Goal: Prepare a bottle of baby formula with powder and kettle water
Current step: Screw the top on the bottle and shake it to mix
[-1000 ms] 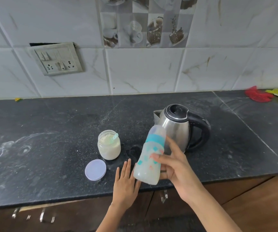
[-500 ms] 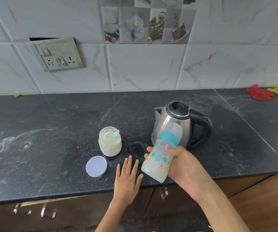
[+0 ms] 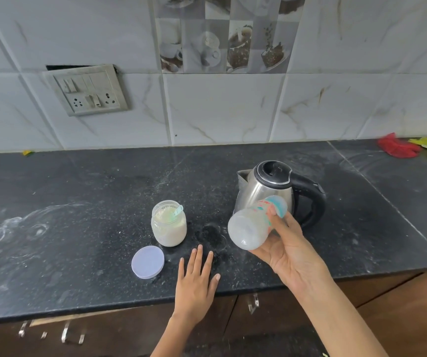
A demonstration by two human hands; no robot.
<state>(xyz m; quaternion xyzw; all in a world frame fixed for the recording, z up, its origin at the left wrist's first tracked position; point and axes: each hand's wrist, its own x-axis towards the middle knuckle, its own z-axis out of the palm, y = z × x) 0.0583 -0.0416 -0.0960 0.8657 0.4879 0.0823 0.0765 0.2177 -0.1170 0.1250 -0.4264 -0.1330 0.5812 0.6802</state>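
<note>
On the counter (image 3: 78,228), open powder jar (image 3: 169,224), milky bottle (image 3: 252,228) in right hand (image 3: 288,249)

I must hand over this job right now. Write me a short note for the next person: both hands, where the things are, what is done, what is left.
Right hand: holds the capped baby bottle, tipped on its side, milky mix inside.
Left hand: flat on the counter, empty.
Powder jar: open, scoop inside; its lid lies in front.
Kettle: behind the bottle, closed.
Done: powder and water are in.
Left: probably finish mixing, close the jar.
</note>
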